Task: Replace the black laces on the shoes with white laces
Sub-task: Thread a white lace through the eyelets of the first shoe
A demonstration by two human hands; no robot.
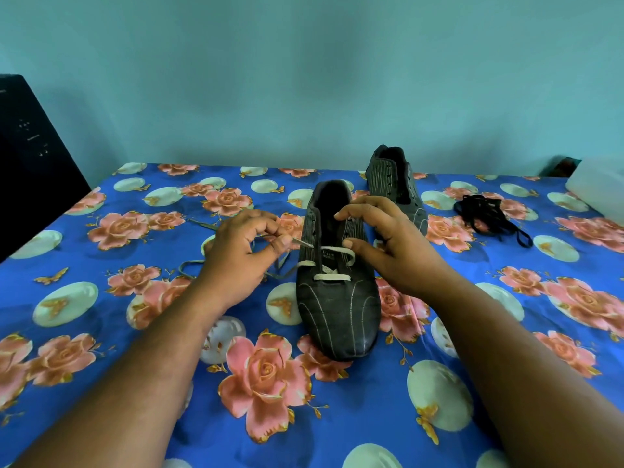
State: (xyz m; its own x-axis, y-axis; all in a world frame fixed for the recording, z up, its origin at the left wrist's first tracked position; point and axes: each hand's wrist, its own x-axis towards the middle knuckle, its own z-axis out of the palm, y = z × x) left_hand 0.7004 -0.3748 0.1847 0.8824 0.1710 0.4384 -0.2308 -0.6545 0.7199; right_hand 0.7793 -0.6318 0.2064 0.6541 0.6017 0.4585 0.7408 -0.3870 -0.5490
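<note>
Head view: left hand point(241, 251) pinches white lace point(332, 263) beside near shoe point(337, 298).

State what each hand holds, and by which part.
Left hand pinches the white lace near its tip. Right hand steadies the near shoe at its collar.
</note>
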